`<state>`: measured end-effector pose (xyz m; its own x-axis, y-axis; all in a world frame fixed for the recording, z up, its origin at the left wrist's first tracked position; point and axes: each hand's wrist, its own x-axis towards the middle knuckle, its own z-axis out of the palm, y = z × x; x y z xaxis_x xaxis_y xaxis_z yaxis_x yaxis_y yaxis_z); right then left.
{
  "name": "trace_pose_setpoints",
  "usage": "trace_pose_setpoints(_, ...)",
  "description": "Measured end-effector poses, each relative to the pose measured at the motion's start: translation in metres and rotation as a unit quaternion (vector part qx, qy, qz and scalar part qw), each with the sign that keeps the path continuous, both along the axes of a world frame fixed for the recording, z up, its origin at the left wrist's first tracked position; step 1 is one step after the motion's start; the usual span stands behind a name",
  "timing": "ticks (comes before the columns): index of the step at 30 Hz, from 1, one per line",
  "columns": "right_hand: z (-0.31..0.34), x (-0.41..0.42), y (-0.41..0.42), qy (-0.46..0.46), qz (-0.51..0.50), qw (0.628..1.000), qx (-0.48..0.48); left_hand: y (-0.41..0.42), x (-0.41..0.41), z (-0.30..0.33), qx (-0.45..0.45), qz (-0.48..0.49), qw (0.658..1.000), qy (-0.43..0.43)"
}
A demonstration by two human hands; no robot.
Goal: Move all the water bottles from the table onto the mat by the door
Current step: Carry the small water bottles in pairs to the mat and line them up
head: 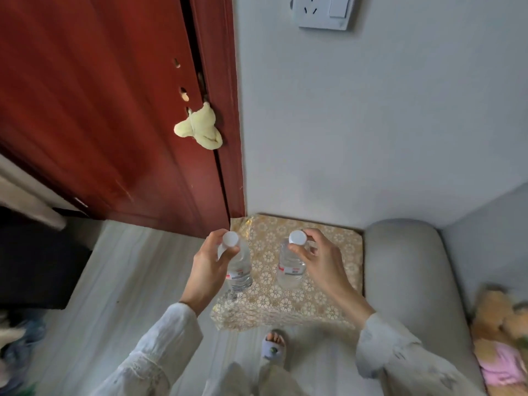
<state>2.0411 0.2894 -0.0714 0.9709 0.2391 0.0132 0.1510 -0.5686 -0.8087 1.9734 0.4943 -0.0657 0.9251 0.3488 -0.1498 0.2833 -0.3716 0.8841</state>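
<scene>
— Bottles: where were they seen?
— One water bottle point(236, 264) was held at its neck in the left hand point(207, 270), grip closed, at the left edge of the gold-patterned surface point(274, 310). A second bottle point(290, 265) was pinched at the white cap by the right hand point(320, 261).
— And around them?
— A red door point(100, 110) was seen to the left, a grey sofa arm point(405, 267) just beside the surface.

Red door point(94, 104) at left, shut or nearly so, yellow cloth point(200, 127) bunched at its edge by the lock holes. Wall socket point(323, 11) high on grey wall point(371, 115). Grey sofa arm point(408, 270) at right; plush toys point(503, 332) beyond it, blurred. Pale plank floor point(123, 281). Dark cabinet point(34, 258) far left. Slipper point(273, 346) on floor, bottom centre.
</scene>
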Motion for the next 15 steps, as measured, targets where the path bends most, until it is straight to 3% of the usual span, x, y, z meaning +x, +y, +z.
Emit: trace_pose_setpoints(15,-0.151,0.174,0.036,0.117,-0.048,0.992,-0.014,0.006,0.213,-0.164,0.011,-0.078,0.992,0.099)
